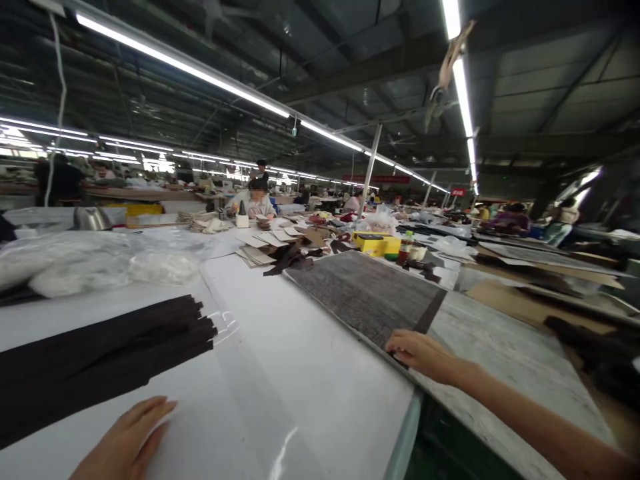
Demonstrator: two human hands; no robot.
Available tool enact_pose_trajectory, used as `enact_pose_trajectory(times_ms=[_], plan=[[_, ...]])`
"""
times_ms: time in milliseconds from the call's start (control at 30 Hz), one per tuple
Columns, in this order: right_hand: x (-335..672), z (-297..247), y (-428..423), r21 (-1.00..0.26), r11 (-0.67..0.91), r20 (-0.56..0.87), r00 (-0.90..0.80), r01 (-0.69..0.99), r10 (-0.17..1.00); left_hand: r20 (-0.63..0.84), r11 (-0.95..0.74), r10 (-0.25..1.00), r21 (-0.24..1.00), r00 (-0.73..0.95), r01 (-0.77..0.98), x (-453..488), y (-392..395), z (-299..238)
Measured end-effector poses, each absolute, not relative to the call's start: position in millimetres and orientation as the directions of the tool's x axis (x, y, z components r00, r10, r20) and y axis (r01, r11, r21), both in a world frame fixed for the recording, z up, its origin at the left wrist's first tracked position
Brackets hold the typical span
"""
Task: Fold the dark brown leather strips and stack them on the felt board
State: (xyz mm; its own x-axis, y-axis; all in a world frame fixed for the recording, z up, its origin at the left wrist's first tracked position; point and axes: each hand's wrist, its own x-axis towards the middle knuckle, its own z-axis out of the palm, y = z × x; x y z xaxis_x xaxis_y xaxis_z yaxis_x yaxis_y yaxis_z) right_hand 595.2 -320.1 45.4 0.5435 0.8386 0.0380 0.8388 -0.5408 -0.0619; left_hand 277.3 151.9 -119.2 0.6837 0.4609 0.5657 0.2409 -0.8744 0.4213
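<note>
My left hand (133, 433) hovers low over the white tabletop (280, 373), its fingers stretched out and the thumb apart, with nothing in it. Just beyond it lies a stack of dark brown fabric strips (115, 350) with uneven ends. On the right, my right hand (423, 355) has its fingers bent and closed at the near edge of a grey, rough-looking board (360, 293). They grip the near end of a dark brown strip (434, 311) that runs along the board's right side. The fingertips are partly hidden.
Clear plastic bags (105, 263) lie at the left. Beyond the board are cut pieces (265, 247), a yellow box (376, 244) and a bottle (405, 247). Cardboard sheets (520, 303) are stacked at the right. A person (257, 203) sits across the table.
</note>
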Motion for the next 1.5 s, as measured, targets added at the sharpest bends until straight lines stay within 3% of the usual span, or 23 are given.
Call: enact_pose_trajectory(times_ms=[167,433,633,867,1267,1500], plan=[[587.6,34.4,-355.4,-0.089,-0.601,0.058,0.606,0.795,0.793,0.433,-0.900,0.160,0.433,0.887,-0.049,346.3,49.1,-81.2],[577.7,24.8,-357.4,-0.070,-0.697,0.138,0.699,0.714,0.702,0.291,-0.805,-0.030,0.560,0.956,-0.196,422.8,-91.6,-20.6],[579.5,21.5,-353.2,-0.061,-0.724,0.155,0.723,0.687,0.673,0.267,-0.758,-0.117,0.598,0.957,-0.259,456.1,-147.1,-9.4],[587.1,15.6,-356.9,-0.113,-0.740,0.173,0.747,0.663,0.642,0.330,-0.762,-0.204,0.538,0.922,-0.361,486.2,-183.4,-11.0],[593.5,4.6,-357.2,-0.190,-0.762,0.189,0.785,0.619,0.590,0.327,-0.788,-0.228,0.492,0.917,-0.371,499.9,-196.7,-25.3],[605.8,8.5,-364.0,-0.325,-0.726,0.139,0.790,0.606,0.598,0.261,-0.903,-0.294,0.239,0.920,-0.356,511.1,-205.1,-15.0]])
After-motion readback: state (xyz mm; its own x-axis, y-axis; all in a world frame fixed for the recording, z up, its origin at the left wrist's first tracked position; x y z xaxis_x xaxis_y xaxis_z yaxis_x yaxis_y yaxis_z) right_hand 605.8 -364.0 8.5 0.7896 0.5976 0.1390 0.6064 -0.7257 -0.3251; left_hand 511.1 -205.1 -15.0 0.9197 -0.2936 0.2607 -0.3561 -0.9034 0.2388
